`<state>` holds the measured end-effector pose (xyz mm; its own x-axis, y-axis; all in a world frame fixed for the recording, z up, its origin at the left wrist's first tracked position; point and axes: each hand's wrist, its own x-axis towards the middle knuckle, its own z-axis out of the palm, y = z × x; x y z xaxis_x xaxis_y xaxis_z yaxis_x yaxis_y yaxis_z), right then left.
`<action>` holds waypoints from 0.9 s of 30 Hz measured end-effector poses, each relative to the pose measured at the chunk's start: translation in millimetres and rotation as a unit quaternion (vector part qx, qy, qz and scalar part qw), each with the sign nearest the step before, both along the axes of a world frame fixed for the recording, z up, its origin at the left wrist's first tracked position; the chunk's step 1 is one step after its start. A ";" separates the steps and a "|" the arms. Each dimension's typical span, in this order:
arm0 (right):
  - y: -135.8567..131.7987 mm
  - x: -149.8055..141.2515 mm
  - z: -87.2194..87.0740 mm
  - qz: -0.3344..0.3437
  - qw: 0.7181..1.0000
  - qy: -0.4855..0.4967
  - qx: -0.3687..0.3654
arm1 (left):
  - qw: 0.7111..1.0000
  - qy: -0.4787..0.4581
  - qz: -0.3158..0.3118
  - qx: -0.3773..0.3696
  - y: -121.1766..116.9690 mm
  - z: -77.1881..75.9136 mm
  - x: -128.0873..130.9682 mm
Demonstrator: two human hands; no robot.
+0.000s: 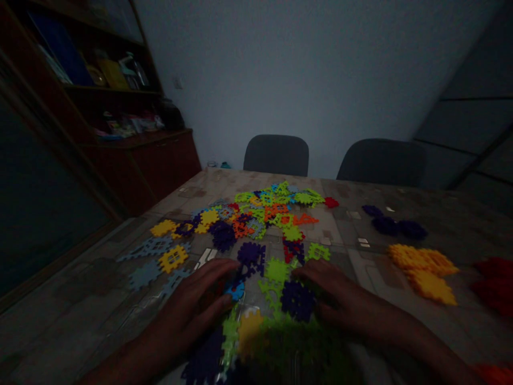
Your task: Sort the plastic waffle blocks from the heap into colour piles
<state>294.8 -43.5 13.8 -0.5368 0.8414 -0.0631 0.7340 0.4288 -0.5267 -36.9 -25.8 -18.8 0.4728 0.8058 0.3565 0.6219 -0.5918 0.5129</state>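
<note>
Flat plastic interlocking pieces with notched edges lie in front of me. My left hand (198, 302) is curled, its thumb and fingers around a light blue interlocking piece (236, 290); part of that piece is hidden. My right hand (331, 286) reaches in from the right, fingers spread low over the pile. Its fingertips are beside a lime green square piece (277, 270), and its thumb is near a dark purple square piece (298, 300). Between my wrists lie a yellow piece (250, 331) and more green and purple ones, dim in shadow.
A mixed heap of pieces (266, 200) spreads toward the table's far side. At right are purple pieces (387, 225), a yellow stack (422, 262) and a red stack (495, 283). Grey-blue pieces (144, 275) lie left. Two chairs (276, 154) stand behind the table.
</note>
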 end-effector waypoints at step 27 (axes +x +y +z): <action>2.1 -37.0 -27.7 -0.066 0.993 -0.069 0.064 | 0.971 0.194 -0.022 0.138 -41.5 -20.1 -46.8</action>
<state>257.8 -41.3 -13.9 -0.4144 0.9099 -0.0154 0.8497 0.3808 -0.3647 -83.7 -67.4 -38.9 0.6459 0.6809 0.3453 0.7079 -0.7035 0.0629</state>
